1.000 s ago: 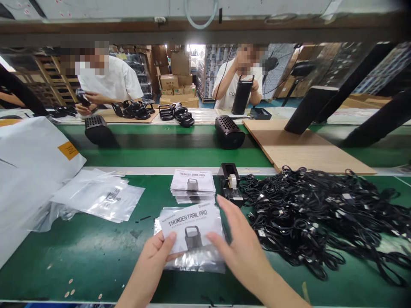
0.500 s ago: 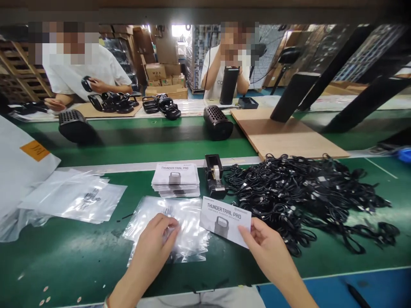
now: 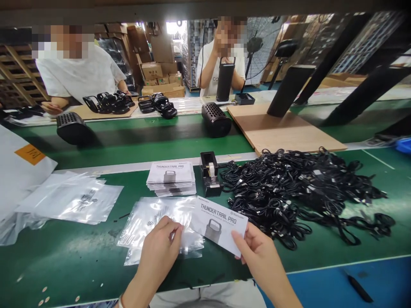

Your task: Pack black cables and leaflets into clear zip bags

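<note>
My right hand grips the right end of a white printed instruction booklet, thumb on top. It reads "Thunder Trail Pro" and pictures a speaker. My left hand is closed, thumb and fingertips pinched at the top of a pile of clear plastic bags. The booklet's left end meets the right side of this pile; I cannot tell whether it is inside a bag. Just beyond the bags stands a stack of the same booklets, with a black tape dispenser to its right.
A heap of black coiled cables spreads on the right. More clear bags lie on the left. Across the green belt are perforated black speakers, a wooden board, and two people, one holding a black cylindrical speaker.
My right hand has brought the booklet slightly left, its left end now against the bags. My left hand stays at the bags. Across the belt, one person has lowered the hand with a black part.
</note>
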A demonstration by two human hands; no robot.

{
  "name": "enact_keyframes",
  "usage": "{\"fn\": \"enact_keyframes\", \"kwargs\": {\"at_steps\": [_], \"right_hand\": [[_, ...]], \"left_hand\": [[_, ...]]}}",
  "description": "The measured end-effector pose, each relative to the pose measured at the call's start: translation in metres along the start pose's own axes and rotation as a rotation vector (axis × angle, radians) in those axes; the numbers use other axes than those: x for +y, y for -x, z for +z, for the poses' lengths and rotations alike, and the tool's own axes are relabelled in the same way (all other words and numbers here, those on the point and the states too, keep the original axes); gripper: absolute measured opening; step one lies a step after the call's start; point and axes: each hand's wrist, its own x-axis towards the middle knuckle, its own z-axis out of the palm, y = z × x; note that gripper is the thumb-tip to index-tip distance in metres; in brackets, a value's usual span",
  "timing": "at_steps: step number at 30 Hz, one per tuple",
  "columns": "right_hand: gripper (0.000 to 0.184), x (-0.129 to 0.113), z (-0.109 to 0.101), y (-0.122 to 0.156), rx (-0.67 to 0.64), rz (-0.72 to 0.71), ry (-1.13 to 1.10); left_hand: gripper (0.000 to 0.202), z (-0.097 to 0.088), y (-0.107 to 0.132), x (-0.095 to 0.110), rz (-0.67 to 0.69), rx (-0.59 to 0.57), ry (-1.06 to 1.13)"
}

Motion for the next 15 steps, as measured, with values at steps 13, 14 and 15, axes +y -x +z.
{"fn": "enact_keyframes", "kwargs": {"at_steps": [13, 14, 15], "right_hand": [[0.032, 0.006, 0.008, 0.011, -0.217, 0.194, 0.062], [0.033, 0.007, 0.008, 0.011, -0.247, 0.216, 0.062], [0.033, 0.007, 0.009, 0.01, -0.271, 0.233, 0.07]], "left_hand": [[0.011, 0.017, 0.012, -0.002, 0.17, 0.267, 0.082], [0.01, 0.018, 0.013, -0.002, 0.192, 0.273, 0.091], [0.009, 0.019, 0.015, -0.002, 0.213, 0.271, 0.1]]}}
